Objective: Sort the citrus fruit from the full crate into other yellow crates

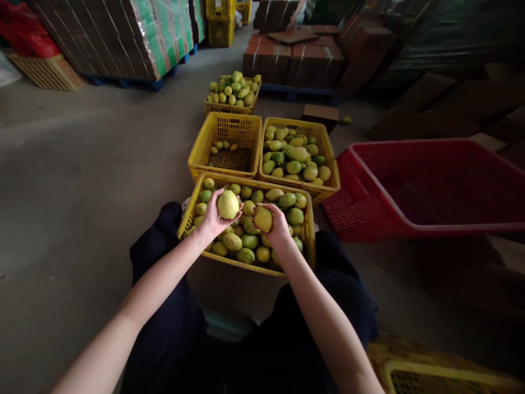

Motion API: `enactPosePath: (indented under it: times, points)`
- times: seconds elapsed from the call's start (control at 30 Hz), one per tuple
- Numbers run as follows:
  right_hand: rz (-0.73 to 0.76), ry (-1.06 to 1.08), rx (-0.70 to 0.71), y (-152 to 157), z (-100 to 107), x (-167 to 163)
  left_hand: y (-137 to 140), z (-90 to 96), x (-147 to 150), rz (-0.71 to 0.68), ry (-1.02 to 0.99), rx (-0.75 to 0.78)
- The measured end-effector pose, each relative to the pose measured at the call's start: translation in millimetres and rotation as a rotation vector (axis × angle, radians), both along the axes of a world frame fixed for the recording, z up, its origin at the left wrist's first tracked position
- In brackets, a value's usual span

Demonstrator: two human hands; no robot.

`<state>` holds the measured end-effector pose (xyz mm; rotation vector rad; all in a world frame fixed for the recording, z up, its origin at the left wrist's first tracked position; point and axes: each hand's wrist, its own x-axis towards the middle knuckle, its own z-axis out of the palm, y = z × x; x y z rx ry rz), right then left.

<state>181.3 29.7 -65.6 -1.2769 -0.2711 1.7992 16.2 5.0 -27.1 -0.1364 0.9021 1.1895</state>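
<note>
Dim, warehouse-like around me, plain grey floor.
Ahead left of me: film-wrapped stack on blue pallet. Straight ahead: strapped cartons, reddish tops, on another blue pallet. To my right: cardboard in deep shadow. Light brighter on the floor to my left.

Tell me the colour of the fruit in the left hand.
The fruit in the left hand is pale greenish yellow, best seen in the head view.

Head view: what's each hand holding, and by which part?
Left hand: a pale yellow fruit, cradled by its left and lower sides. Right hand: a duller yellow fruit, held around its right side.
</note>
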Motion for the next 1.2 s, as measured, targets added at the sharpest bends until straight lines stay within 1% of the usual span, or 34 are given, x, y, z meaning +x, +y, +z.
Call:
enactPosePath:
  times: [0.13, 0.27, 0.37, 0.47, 0.63, 0.7, 0.77, 0.83, 0.87, 0.93, 1.0, 1.07, 1.13, 1.2]
  points:
    - [-0.009, -0.024, -0.011, 0, 1, 1, -1, 0.7, -1, 0.037, -0.006, 0.011]
    - [-0.035, -0.051, -0.071, 1, 1, 4, 0, 1.6, -1, 0.072, -0.038, -0.017]
    - [-0.045, -0.004, -0.068, 1, 0, 8, 2, 0.0, -2, 0.105, -0.062, -0.049]
    - [-0.004, 0.078, 0.003, 0, 1, 8, 3, -1.5, -2, 0.105, -0.055, -0.066]
    - [0.027, 0.109, 0.166, -9, 16, 2, 0, 5.3, 2, 0.072, -0.009, 0.129]
    - [0.041, 0.110, 0.236, -14, 21, 0, -2, 9.1, 4, 0.021, -0.015, 0.142]
    - [0.035, 0.075, 0.323, -20, 23, -1, -4, 10.2, 6, -0.016, -0.021, 0.120]
    - [-0.012, -0.032, 0.443, -24, 21, -2, -6, 7.5, 10, -0.016, -0.023, 0.107]
    - [-0.048, -0.122, 0.520, -26, 19, -3, -7, 5.0, 13, -0.010, -0.031, 0.110]
    - [-0.111, -0.353, 0.687, -28, 15, -5, -9, -1.4, 19, -0.012, -0.068, 0.133]
    - [-0.123, -0.572, 0.825, -28, 10, -7, -11, -8.1, 26, -0.022, -0.108, 0.138]
    - [-0.054, -0.709, 0.909, -28, 4, -10, -13, -13.9, 31, 0.005, -0.113, 0.086]
    - [0.089, -0.807, 0.961, -27, -4, -12, -13, -18.5, 34, 0.046, -0.097, 0.003]
    - [0.248, -0.896, 1.008, -26, -12, -14, -12, -22.4, 33, 0.046, -0.091, -0.041]
